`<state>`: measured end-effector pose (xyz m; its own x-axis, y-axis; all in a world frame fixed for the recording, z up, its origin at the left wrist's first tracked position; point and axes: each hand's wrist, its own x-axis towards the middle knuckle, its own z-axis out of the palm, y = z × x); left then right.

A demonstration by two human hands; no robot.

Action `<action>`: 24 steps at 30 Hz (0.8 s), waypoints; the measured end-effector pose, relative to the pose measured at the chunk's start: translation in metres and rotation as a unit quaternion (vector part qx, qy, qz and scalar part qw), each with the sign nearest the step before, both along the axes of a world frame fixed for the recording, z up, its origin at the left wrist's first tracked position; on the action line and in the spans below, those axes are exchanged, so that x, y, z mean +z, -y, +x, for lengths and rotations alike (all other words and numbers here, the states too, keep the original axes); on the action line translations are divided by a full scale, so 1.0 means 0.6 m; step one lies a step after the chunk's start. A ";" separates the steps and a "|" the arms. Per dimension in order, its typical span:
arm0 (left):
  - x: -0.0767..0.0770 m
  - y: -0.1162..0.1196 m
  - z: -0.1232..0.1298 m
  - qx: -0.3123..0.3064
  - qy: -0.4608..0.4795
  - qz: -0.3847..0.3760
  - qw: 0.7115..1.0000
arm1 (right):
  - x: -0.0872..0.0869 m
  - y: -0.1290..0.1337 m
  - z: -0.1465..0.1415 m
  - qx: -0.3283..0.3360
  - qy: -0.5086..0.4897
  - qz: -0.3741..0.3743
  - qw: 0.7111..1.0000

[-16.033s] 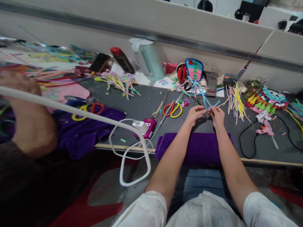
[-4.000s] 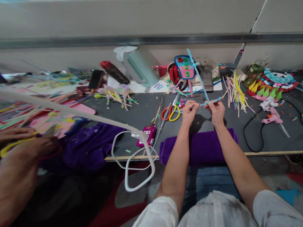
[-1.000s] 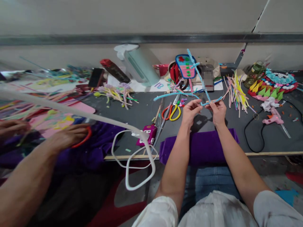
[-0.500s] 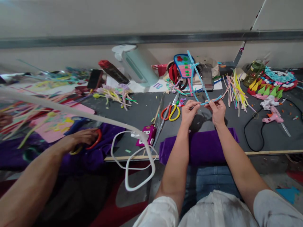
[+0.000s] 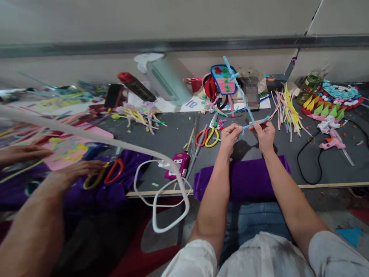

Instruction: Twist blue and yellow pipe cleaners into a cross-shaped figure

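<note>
Running along the near side of the worktop (image 5: pixel 150 140), a pale edge strip (image 5: pixel 325 186) bounds the work zone; a folded purple cloth (image 5: pixel 249 175) lies across it, beneath the person's forearms. Grey surface shows between the cloth and both hands, and further right towards a pink glue gun (image 5: pixel 334 141) with its black cord. Room is tighter on the left: scissors (image 5: pixel 211 137) with orange and yellow handles lie just beside the left hand (image 5: pixel 230 137). Looped white cable (image 5: pixel 186 200) hangs over the front edge, near a magenta socket block (image 5: pixel 182 161).

Both hands are closed to a fingertip pinch — each grasping the light-blue fuzzy stem frame (image 5: pixel 242 95). The left grips the left end of its crosspiece; the right pinches it near the joint with the long stem. That stem rises, tilted leftward, in front of a blue-and-pink panel (image 5: pixel 225 80). A bundle of pastel stems (image 5: pixel 286 111) lies near the right hand (image 5: pixel 264 134).
</note>
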<state>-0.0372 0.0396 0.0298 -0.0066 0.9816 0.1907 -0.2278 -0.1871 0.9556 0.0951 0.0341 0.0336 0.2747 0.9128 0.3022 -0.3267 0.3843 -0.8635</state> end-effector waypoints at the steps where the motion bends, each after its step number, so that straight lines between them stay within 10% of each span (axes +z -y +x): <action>1: 0.000 0.000 -0.001 -0.015 0.009 -0.014 1.000 | 0.001 0.000 0.001 -0.002 0.008 0.001 1.000; 17: 0.016 0.023 -0.019 -0.146 -0.056 0.009 0.988 | 0.008 -0.008 0.027 0.049 -0.025 -0.008 0.998; 24: 0.021 0.025 -0.008 -0.105 -0.058 0.076 0.990 | 0.007 -0.009 0.027 0.116 -0.065 -0.039 0.990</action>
